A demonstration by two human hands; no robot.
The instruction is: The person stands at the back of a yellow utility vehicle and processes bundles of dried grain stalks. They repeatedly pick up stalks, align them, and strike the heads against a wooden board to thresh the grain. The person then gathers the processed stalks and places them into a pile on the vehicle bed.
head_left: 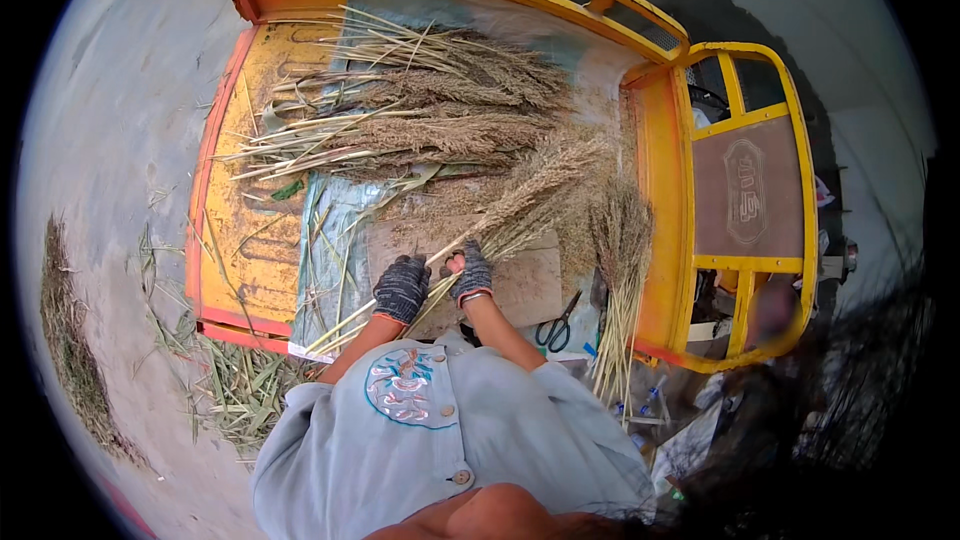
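Several seeded stalks (522, 196) are gripped in closed fingers of the left hand (401, 288) and the right hand (471, 274), above a board (530, 285) near the near edge of the cart bed (265, 285). They should be held aligned, without crushing. Dry bundles (440, 132) are laid toward the far edge; grey ground (110, 140) is seen beyond the left edge.

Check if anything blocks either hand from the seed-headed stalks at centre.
Nothing visible does: the gloved left hand and right hand both hold the broomcorn-like stalks. The scissors lie to the right, apart from both hands.
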